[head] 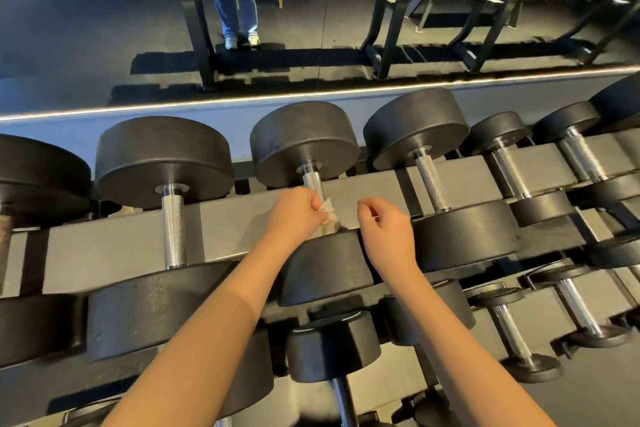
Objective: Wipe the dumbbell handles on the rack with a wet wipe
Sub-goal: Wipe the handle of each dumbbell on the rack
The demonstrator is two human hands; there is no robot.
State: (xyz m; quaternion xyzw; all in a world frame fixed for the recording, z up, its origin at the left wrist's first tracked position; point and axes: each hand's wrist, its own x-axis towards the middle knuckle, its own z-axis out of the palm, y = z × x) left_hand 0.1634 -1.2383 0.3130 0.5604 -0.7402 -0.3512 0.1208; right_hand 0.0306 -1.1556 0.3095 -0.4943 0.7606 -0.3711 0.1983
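Note:
Black round-headed dumbbells lie in a row on the top tier of a grey rack (114,246). My left hand (294,213) grips a crumpled white wet wipe (328,211) wrapped round the knurled chrome handle (313,182) of the middle dumbbell, near its lower end. My right hand (386,229) hovers just right of that handle with loosely curled fingers, holding nothing. The neighbouring handles, the left handle (173,229) and the right handle (431,184), stand bare. The lower part of the wiped handle is hidden by my left hand and the wipe.
Smaller dumbbells (581,159) continue along the rack to the right. A lower tier holds more dumbbells (332,347). Behind the rack, a wall mirror (86,28) reflects the rack and a person's legs (239,17). A lit strip (207,102) runs along the mirror's base.

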